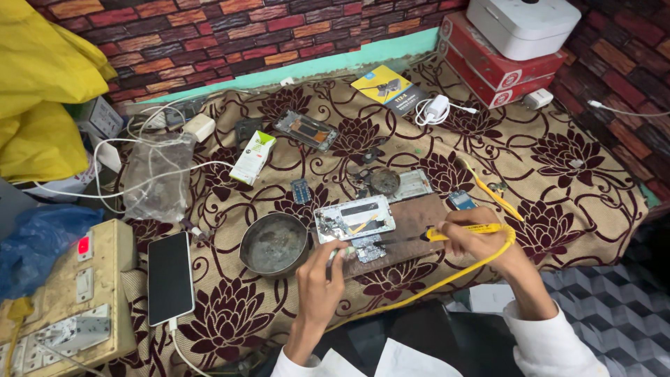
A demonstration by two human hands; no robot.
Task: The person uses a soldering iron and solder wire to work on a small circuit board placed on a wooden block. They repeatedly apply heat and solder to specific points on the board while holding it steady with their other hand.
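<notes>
My right hand (481, 244) grips a yellow-handled soldering iron (457, 231) whose thin tip points left toward an opened phone (354, 218) lying on a brown wooden board (419, 216). A yellow cord (433, 283) runs from the iron down past my wrist. My left hand (319, 283) pinches a thin metal tool (333, 255) just below the phone, near a small circuit board (366, 248). A round dark metal dish (274, 244) sits to the left of the phone.
A black-screened phone (170, 277) on a white cable lies at the left, beside a beige switch box (77, 293). Further back lie another phone frame (306, 130), a white-green packet (252, 157), a plastic bag (158, 174), a white charger (437, 108), and red boxes (495, 70) under a white device (522, 24).
</notes>
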